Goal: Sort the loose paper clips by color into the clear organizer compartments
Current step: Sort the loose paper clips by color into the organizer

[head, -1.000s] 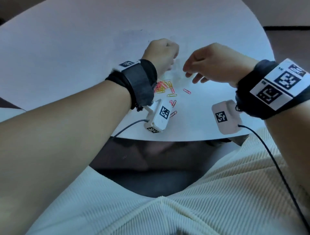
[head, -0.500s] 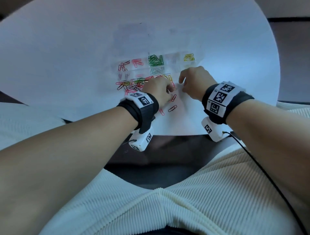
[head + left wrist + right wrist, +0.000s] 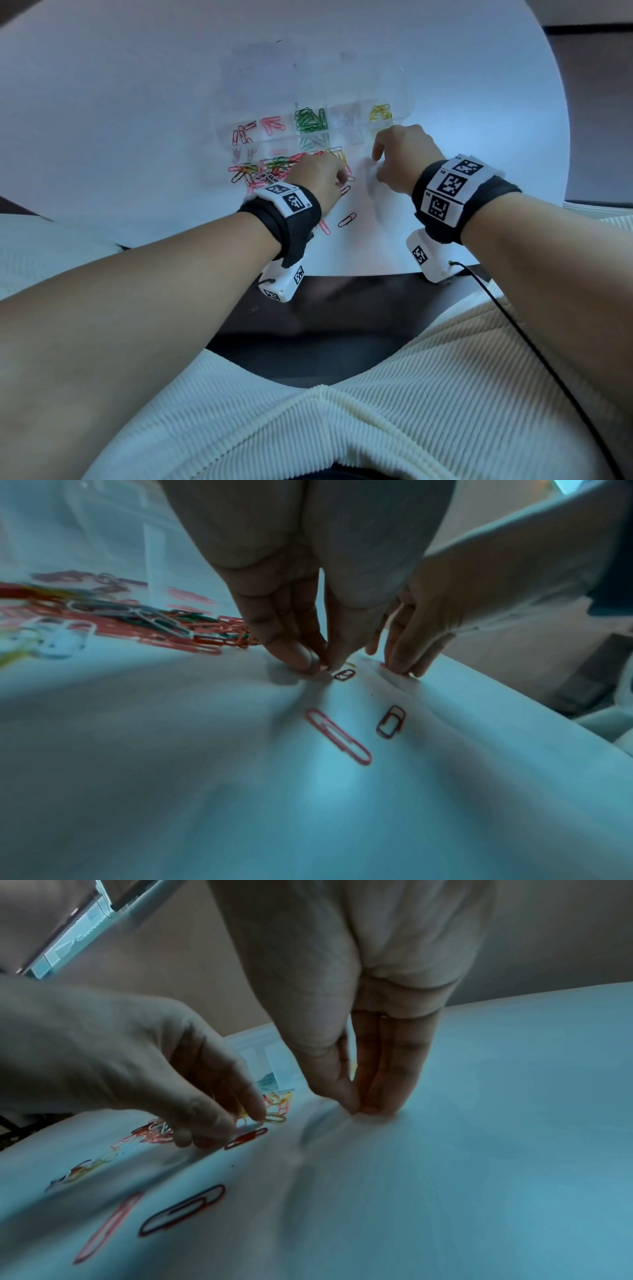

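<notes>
Loose clips: a mixed heap of paper clips [image 3: 270, 169] in pink, green, white, yellow and dark colours lies on the white table [image 3: 137, 120], just in front of the clear organizer [image 3: 400, 99] and touching its near wall.
Organizer: it sits flat on the table beyond both hands; its far row holds pink clips [image 3: 272, 124], green clips [image 3: 311, 120] and yellow clips [image 3: 380, 112], each in its own compartment, with further pink ones in the leftmost compartment.
Left hand: the left hand [image 3: 318, 178] is at the right edge of the heap, fingertips [image 3: 294, 656] drawn together in a narrow pinch and down on the table; whether a clip sits between them cannot be told. A dark red clip [image 3: 344, 674] lies just beside those fingertips.
Right hand: the right hand [image 3: 400, 154] is near the left, thumb and fingers [image 3: 387, 1091] closed to a narrow pinch with the tips pressed to the table; a bit of red shows under the tips in the left wrist view, but a held clip cannot be confirmed.
Stray clips: a pink clip [image 3: 337, 735] and a dark clip [image 3: 390, 721] lie apart from the heap, nearer the table edge, below both hands.
Wrists: each wrist carries a black band with printed markers [image 3: 448, 186] and a white camera unit [image 3: 282, 281].
</notes>
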{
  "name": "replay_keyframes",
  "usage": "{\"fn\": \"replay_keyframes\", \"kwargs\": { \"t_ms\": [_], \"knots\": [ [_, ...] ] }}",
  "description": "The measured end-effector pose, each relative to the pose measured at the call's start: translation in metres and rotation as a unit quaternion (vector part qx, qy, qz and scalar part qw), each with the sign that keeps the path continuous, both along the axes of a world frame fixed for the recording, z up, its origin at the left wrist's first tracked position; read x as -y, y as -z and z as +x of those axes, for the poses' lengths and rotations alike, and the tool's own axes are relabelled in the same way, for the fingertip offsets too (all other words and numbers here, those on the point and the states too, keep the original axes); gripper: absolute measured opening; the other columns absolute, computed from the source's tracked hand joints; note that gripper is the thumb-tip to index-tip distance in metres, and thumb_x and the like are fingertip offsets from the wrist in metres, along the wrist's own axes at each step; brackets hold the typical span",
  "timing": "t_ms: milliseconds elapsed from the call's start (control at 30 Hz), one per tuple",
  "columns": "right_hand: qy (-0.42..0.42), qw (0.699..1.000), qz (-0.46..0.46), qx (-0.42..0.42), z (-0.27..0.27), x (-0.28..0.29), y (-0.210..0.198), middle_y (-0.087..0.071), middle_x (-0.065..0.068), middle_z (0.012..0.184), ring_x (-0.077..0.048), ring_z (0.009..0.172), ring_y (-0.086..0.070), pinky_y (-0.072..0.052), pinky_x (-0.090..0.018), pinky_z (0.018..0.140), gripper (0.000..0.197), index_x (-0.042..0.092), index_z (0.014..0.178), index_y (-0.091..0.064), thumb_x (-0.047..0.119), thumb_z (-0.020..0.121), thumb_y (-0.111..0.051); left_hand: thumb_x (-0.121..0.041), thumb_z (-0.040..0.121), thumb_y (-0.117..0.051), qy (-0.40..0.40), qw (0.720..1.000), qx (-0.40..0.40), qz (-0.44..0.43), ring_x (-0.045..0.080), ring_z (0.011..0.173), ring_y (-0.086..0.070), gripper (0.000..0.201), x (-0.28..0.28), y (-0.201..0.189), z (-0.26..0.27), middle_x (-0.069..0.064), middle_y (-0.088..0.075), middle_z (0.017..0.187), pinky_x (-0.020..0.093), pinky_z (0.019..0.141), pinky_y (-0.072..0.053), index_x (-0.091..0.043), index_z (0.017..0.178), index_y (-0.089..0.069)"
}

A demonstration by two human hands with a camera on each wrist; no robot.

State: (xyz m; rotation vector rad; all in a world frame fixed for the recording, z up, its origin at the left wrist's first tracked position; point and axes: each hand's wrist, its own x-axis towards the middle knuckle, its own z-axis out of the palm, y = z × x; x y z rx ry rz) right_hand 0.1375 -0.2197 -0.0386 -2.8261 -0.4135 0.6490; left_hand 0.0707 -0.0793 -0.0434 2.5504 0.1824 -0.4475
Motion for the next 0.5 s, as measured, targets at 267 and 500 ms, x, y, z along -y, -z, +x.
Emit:
{"fn": "replay_keyframes", "kwargs": {
  "t_ms": [267, 500],
  "knots": [
    [0.004, 1.0, -0.007, -0.005, -0.009, 0.001, 0.003, -0.051, -0.007, 0.09, -0.03, 0.077, -0.054, -0.041, -0.03, 0.062, 0.032, 0.013, 0.112, -0.052, 0.009, 0.081, -0.057, -0.009, 0.083, -0.051, -0.227, 0.955, -0.038, -0.188, 0.014, 0.054, -0.06, 0.024, -0.03, -0.019, -0.012, 0.001, -0.059, 0.058, 0.025, 0.063, -0.051, -0.013, 0.062, -0.061],
    [0.19, 0.952, 0.215, -0.109, -0.004, -0.007, 0.0, -0.051, -0.007, 0.074, -0.027, 0.062, -0.053, -0.038, -0.024, 0.048, 0.025, 0.015, 0.077, -0.051, 0.002, 0.082, -0.03, -0.016, 0.079, -0.051, -0.066, 0.991, -0.073, -0.092, 0.028, 0.068, -0.05, 0.015, -0.037, -0.019, -0.03, 0.012, -0.056, 0.07, 0.031, 0.061, -0.037, -0.011, 0.065, -0.055]
  ]
}}
